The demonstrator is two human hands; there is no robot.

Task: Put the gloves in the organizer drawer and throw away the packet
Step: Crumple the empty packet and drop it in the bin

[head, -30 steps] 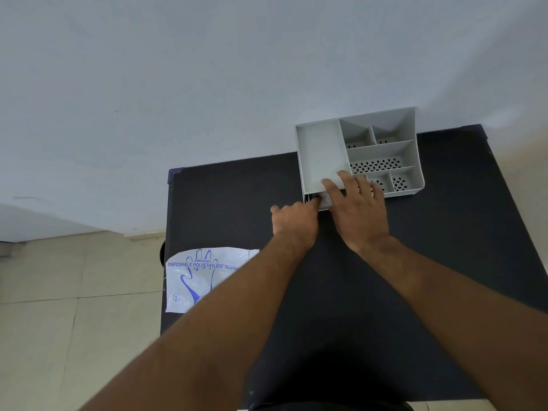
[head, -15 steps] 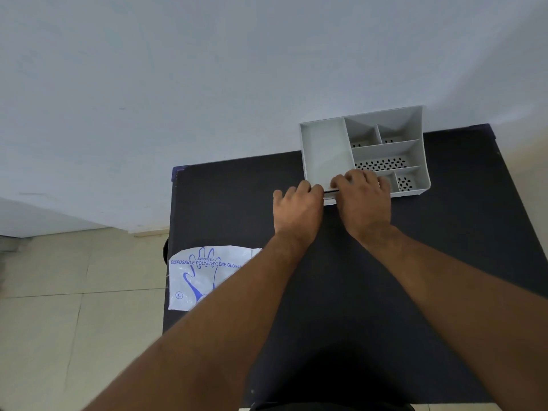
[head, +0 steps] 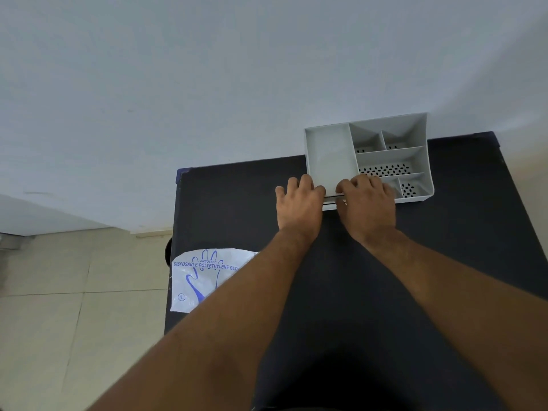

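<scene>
The grey organizer [head: 329, 155] stands at the back of the black table [head: 237, 203], against the wall. Its drawer front [head: 331, 205] shows as a thin pale strip under the front rim, with a narrow dark gap above it. My right hand [head: 366, 209] has its fingers curled over the organizer's front rim and its thumb at the drawer front. My left hand [head: 298, 206] lies flat at the organizer's front left corner, holding nothing, thumb beside the drawer. The white glove packet [head: 198, 277] with blue print lies at the table's left edge, partly under my left forearm. No loose gloves are visible.
The organizer's right compartments [head: 385, 169] have perforated floors and look bare. A pale wall rises just behind the table. Tiled floor [head: 74, 292] lies to the left, below the table edge. A dark round object [head: 168, 252] peeks out beside the table's left side.
The dark opening of the drawer has narrowed to a slit. My left hand went from curled at the drawer to flat at the corner; my right hand slid back to the front rim.
</scene>
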